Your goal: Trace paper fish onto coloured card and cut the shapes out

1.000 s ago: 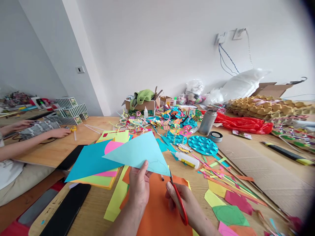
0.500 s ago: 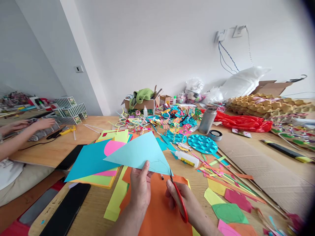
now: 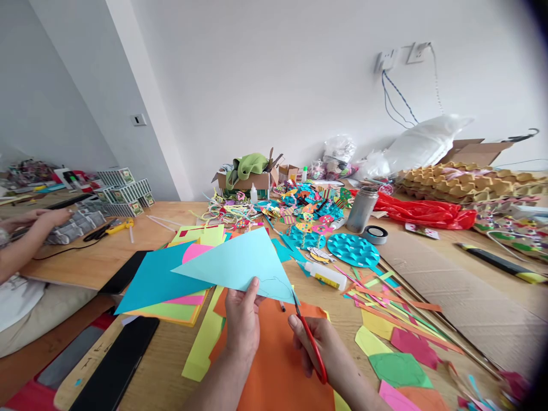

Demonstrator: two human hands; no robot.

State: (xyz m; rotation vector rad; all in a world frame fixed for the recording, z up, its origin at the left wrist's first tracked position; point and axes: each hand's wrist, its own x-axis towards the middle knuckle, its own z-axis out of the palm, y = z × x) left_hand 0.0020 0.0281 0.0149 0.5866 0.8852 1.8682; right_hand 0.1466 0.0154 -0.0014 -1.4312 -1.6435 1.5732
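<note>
My left hand [image 3: 245,319] pinches the lower edge of a light blue sheet of paper [image 3: 237,257], thumb on top. A pencilled outline runs along the sheet's lower right part. In my right hand [image 3: 319,342] are red-handled scissors [image 3: 311,345], their blades touching the right corner of the sheet. Beneath both hands lies orange paper [image 3: 278,365] on the table. A stack of coloured paper with a darker blue sheet [image 3: 158,277] on top is left of my left hand.
Paper strips [image 3: 398,297] and cut pieces, including a green one [image 3: 400,370], lie to the right. A glue bottle [image 3: 326,275], metal flask [image 3: 362,210] and blue egg-tray piece [image 3: 353,250] stand farther back. A co-worker's hands [image 3: 47,220] are at far left, near a phone [image 3: 115,365].
The light blue sheet and both my hands have shifted very slightly, with the scissors still at its corner. At far left, the co-worker's hands have drawn left, off the grey bundle.
</note>
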